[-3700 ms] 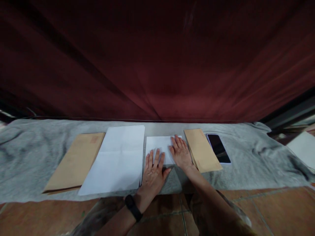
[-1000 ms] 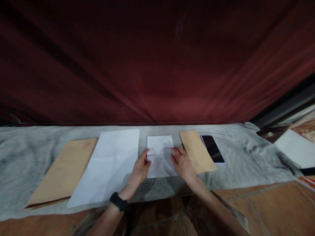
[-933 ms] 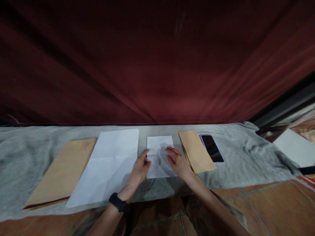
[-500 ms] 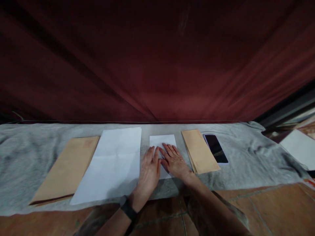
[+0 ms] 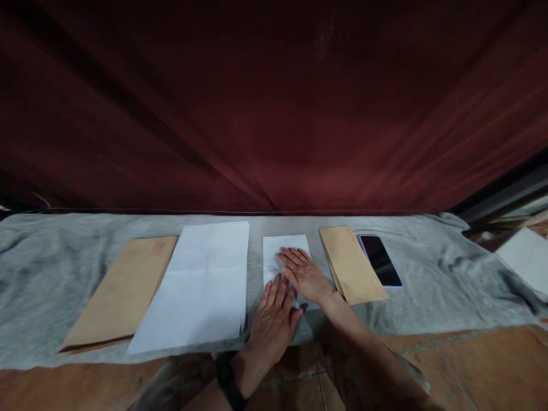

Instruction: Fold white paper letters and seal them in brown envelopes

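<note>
A small folded white paper (image 5: 280, 251) lies on the grey cloth (image 5: 436, 285) in front of me. My right hand (image 5: 305, 275) lies flat on it, fingers stretched toward the left. My left hand (image 5: 273, 321) rests flat over the paper's near edge, fingers pointing away from me; a black band sits on that wrist. A stack of white sheets (image 5: 201, 285) lies just to the left, and a brown envelope (image 5: 351, 264) just to the right.
A larger stack of brown envelopes (image 5: 124, 291) lies at the far left. A black phone (image 5: 380, 260) sits right of the smaller envelope. A dark red curtain (image 5: 274, 108) hangs behind. White paper (image 5: 524, 260) shows at the right edge. Tiled floor lies below the cloth.
A second ago both hands held the folded paper by its side edges. They then came down flat on it. Since half a second ago my left hand slid back toward me.
</note>
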Available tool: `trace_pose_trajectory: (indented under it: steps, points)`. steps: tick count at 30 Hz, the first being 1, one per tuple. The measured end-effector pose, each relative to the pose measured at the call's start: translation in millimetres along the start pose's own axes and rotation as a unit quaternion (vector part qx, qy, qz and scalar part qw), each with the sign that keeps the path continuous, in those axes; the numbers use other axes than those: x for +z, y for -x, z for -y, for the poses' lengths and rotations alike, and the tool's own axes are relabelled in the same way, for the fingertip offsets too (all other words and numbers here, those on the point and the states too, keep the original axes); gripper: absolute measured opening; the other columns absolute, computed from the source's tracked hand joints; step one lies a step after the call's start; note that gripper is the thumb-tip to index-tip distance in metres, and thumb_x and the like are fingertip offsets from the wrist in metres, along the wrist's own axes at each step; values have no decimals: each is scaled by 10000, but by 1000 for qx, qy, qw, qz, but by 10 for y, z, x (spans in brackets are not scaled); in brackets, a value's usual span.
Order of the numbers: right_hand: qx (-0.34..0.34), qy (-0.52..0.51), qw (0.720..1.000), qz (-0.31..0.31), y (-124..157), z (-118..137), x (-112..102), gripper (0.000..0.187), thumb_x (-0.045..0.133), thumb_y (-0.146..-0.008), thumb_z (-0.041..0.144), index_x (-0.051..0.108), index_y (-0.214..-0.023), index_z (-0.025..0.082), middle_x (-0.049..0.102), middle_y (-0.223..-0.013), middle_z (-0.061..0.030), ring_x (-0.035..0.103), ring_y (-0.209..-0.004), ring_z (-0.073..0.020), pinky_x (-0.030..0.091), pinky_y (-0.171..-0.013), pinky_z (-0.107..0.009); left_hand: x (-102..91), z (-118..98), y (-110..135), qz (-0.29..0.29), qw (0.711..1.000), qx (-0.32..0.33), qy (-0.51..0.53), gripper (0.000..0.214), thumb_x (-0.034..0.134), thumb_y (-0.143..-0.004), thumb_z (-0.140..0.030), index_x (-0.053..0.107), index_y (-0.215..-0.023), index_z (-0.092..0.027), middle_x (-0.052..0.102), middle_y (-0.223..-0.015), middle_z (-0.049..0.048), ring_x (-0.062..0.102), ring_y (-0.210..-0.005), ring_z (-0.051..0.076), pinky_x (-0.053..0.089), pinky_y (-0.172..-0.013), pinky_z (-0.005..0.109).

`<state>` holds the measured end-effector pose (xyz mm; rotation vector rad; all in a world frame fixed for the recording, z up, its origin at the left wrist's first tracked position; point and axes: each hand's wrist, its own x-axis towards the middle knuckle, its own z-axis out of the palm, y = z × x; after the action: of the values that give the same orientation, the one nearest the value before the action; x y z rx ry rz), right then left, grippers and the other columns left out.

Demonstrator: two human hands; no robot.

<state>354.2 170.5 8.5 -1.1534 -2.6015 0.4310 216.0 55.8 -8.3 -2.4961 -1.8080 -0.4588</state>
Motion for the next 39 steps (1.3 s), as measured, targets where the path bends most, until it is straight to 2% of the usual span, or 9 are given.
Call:
trace_pose_trajectory:
  steps: [5,14,24,30,34,37,39]
  points:
    - [-44,-12,998,37,-85,120,69,465,326,-1081,393,440,-1517,282,387,-1608,8,304,-1511,-199,194,-1270,-488,-68,-89,82,27,999,2,28,524,505,-970,-475,545,-1391,-166,580,-1446,157,456,-1422,338,356,-1182,570]
    - [-39,24,997,64,-363,65,142,462,299,-1085,390,409,-1529,318,335,-1631,34,274,-1521,-171,174,-1269,-460,-46,-56,100,42,998,1,51,624,449,-982,-544,468,-1479,-167,471,-1550,165,368,-1478,335,306,-1208,570]
    - [-62,84,994,44,-698,-191,196,551,328,-1076,411,321,-1577,181,304,-1640,-64,287,-1518,-207,199,-1264,-440,61,-8,155,41,999,23,24,732,464,-961,-598,317,-1572,-224,302,-1642,169,250,-1526,352,246,-1206,587]
    - [-16,99,995,17,-801,-343,161,566,344,-1071,416,332,-1572,153,308,-1636,-86,282,-1521,-223,205,-1267,-443,99,51,163,49,998,37,32,721,598,-926,-511,307,-1567,-355,244,-1667,140,245,-1524,373,244,-1195,612]
    - [62,79,994,-49,-672,-351,107,564,371,-1060,374,344,-1566,126,328,-1625,-126,287,-1519,-247,236,-1258,-468,40,31,159,41,998,34,41,670,576,-939,-511,331,-1551,-389,299,-1653,117,273,-1517,363,261,-1179,654]
    - [79,27,992,-91,-315,-300,61,544,360,-1057,337,349,-1567,149,336,-1625,-124,268,-1526,-250,288,-1239,-495,-27,20,128,37,997,31,53,580,513,-969,-510,407,-1517,-354,359,-1628,107,288,-1513,355,239,-1180,694]
    - [78,-5,992,-97,-6,-254,37,523,354,-1059,338,374,-1559,184,346,-1626,-101,273,-1524,-253,308,-1230,-516,-71,64,79,40,997,12,64,502,472,-998,-416,475,-1480,-274,417,-1594,123,334,-1496,334,270,-1191,664]
